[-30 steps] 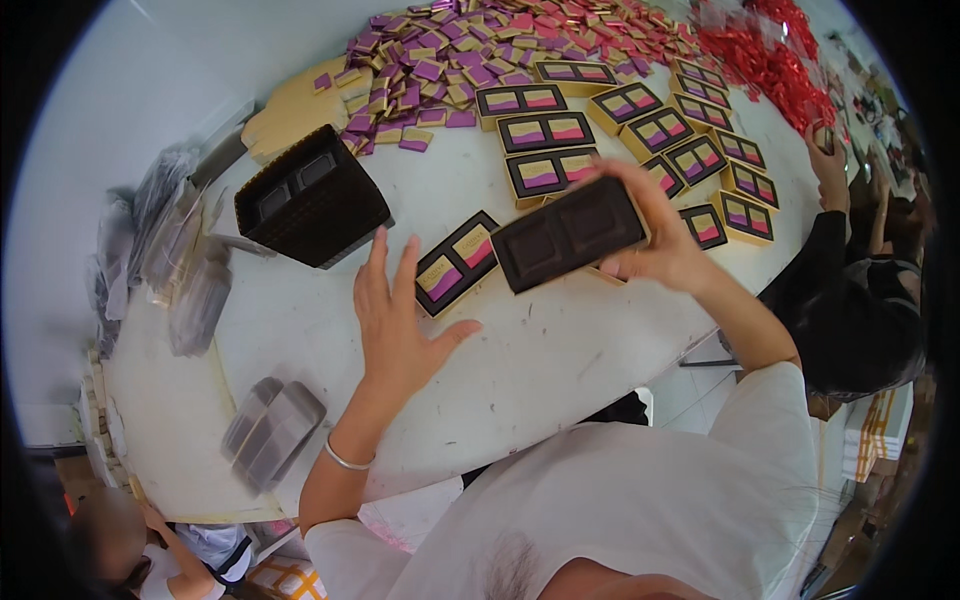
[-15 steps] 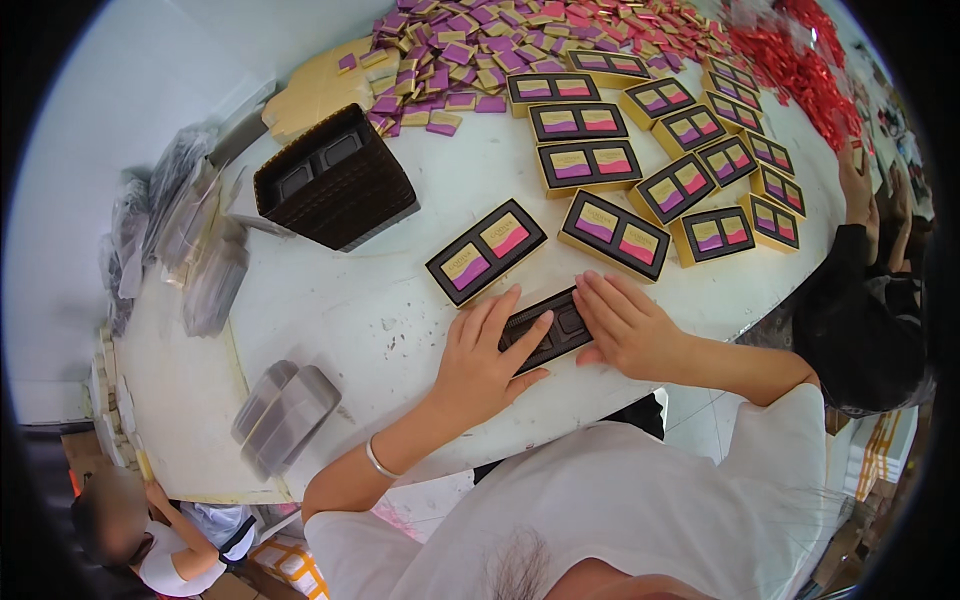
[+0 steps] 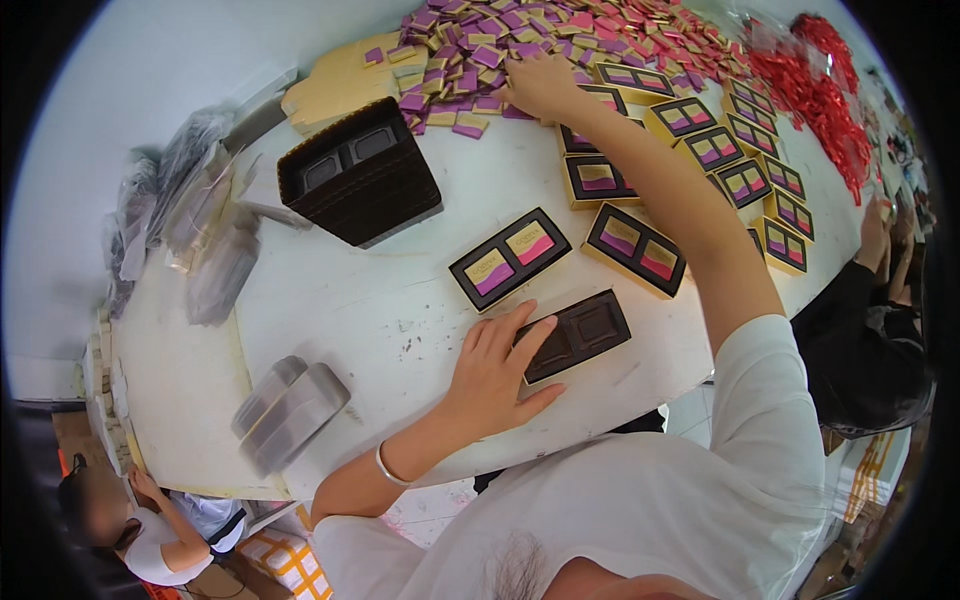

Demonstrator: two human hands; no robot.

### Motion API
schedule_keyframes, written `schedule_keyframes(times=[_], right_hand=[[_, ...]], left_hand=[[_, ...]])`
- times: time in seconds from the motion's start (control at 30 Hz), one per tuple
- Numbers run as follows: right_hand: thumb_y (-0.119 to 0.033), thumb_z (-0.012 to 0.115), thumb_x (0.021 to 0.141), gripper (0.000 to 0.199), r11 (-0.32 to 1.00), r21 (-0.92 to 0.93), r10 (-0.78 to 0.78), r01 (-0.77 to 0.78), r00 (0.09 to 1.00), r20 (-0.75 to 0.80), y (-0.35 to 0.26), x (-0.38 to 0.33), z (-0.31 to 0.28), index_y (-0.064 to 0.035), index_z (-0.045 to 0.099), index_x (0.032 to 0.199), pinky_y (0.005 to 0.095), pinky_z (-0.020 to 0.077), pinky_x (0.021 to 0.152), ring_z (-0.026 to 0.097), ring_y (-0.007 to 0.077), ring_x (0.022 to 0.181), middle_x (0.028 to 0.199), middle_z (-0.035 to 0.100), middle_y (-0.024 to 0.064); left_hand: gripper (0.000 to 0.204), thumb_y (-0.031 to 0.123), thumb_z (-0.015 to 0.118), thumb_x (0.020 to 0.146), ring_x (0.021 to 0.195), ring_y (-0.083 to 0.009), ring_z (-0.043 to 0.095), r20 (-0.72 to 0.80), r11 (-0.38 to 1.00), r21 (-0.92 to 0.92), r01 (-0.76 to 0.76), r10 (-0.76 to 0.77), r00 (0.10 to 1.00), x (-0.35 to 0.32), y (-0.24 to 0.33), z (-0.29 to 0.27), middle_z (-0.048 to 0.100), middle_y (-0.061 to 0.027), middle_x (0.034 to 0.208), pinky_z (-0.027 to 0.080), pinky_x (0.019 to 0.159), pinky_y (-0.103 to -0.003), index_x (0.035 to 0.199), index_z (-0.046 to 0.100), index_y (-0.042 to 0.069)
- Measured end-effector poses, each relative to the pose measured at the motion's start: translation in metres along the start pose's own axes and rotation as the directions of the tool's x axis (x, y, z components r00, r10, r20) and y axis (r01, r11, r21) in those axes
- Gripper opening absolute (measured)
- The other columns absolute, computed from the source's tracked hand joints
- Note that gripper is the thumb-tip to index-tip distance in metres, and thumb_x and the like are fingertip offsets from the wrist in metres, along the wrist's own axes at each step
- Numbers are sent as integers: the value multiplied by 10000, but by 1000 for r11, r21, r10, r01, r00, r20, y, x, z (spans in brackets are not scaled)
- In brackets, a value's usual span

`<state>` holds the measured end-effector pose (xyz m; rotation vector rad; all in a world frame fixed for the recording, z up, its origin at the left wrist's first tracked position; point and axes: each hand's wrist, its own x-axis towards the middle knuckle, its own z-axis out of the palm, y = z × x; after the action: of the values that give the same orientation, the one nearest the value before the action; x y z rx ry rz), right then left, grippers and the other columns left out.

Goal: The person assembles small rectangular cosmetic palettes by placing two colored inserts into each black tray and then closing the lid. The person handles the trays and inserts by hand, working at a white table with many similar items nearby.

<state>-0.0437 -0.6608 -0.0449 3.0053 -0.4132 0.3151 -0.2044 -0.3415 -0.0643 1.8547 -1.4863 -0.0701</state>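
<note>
My left hand [image 3: 487,372] is spread over the left end of a narrow box [image 3: 590,333] lying on the table. The box holds a dark brown tray with two square hollows. Its visible right hollow is empty; my fingers partly cover the left one. My right hand [image 3: 545,88] is stretched far across the table, over the front of a heap of purple-and-gold wrapped small squares [image 3: 470,80]. Its fingers are apart and partly hidden among the squares. Beyond the left hand lie two filled boxes, one at left [image 3: 510,258] and one at right [image 3: 635,250], each with two wrapped squares.
A stack of brown trays [image 3: 360,190] stands at left. Clear plastic lids [image 3: 290,415] lie near the front left edge, with more plastic packaging behind. Filled boxes [image 3: 712,148] cluster at right, before red shredded filler [image 3: 820,110]. Other people are at the right and lower left.
My right hand has left the box and swung forward to the heap. My left hand stays at the box, whose tray is now uncovered on the right.
</note>
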Motion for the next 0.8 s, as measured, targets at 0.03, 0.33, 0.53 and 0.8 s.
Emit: schedule_keyframes(times=[0.03,0.33,0.53,0.8], right_hand=[[-374,583,834,360,999,37,31,-30,999,-33,6,8,7,-73,623,1027,453,427,879,599,334,979,1048,634,150],[-222,654,858,239,669,685,-148,287,955,-256,-10,-91,-81,-45,607,1011,355,474,672,594,203,767,917,605,116],[-232,739,767,390,747,557,-351,363,927,-133,-66,-262,-90,-42,561,1057,338,438,631,536,250,780,969,500,113],[-125,744,729,365,638,622,-509,453,855,-100,-67,-286,-84,-14,621,1054,356,437,690,508,257,770,925,504,105]], left_hand=[[729,279,766,688,1082,-354,480,15,1000,-1,-4,4,1000,1,-1,-1,471,-184,1254,365,924,-465,1295,423,67],[676,269,800,657,1005,-322,495,-74,983,62,174,-169,983,-6,-7,-1,541,-130,1097,378,863,-433,1179,442,34],[709,248,806,634,966,-285,506,-117,988,35,148,-143,983,1,-3,9,553,-89,1055,380,783,-403,1206,430,64],[700,204,804,630,1007,-290,502,-99,986,31,162,-159,982,-2,-4,5,555,-81,1101,383,827,-409,1206,430,67]])
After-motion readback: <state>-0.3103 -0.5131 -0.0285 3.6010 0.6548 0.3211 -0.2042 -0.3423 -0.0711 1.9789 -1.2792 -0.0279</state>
